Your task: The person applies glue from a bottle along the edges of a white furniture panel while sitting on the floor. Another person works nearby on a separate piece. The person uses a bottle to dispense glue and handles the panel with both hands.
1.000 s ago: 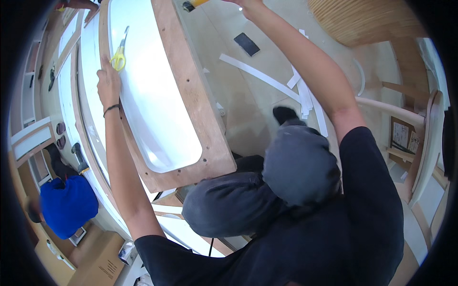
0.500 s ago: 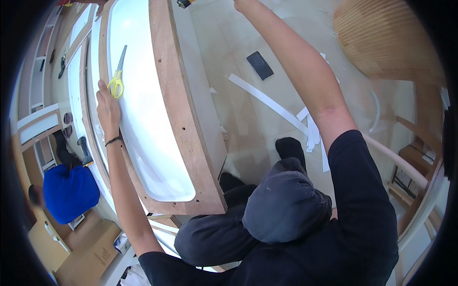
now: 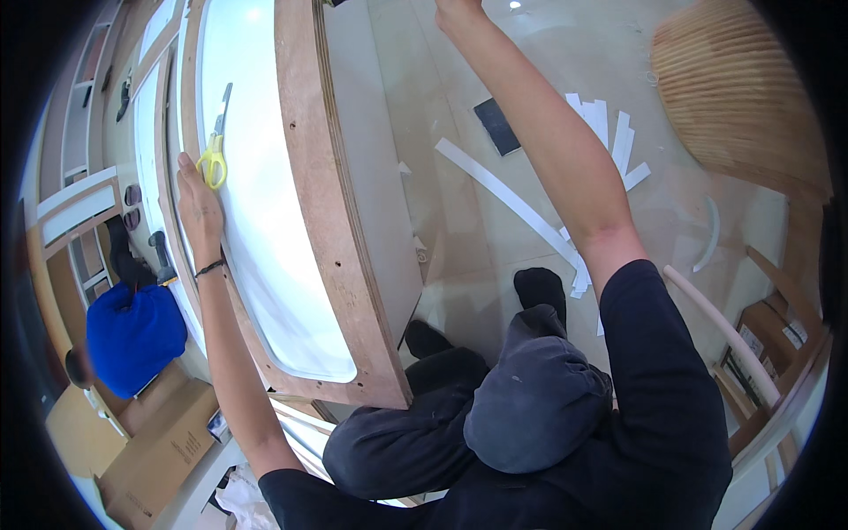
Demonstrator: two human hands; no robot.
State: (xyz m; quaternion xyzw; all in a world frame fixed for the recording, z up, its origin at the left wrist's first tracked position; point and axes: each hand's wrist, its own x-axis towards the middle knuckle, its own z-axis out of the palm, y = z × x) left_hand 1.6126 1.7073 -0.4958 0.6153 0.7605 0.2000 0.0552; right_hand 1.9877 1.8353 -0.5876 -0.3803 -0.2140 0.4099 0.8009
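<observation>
Lying on the white panel (image 3: 265, 230), long axis along it, yellow-handled scissors (image 3: 215, 150) just beyond left hand (image 3: 199, 208), flat, fingers open, touching handles; right hand (image 3: 459, 11) well apart, grip indeterminable at frame edge.

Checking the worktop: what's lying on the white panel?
Yellow-handled scissors lie on the white panel, left hand touching their handles. Anything beneath hand or scissors is hidden.
</observation>
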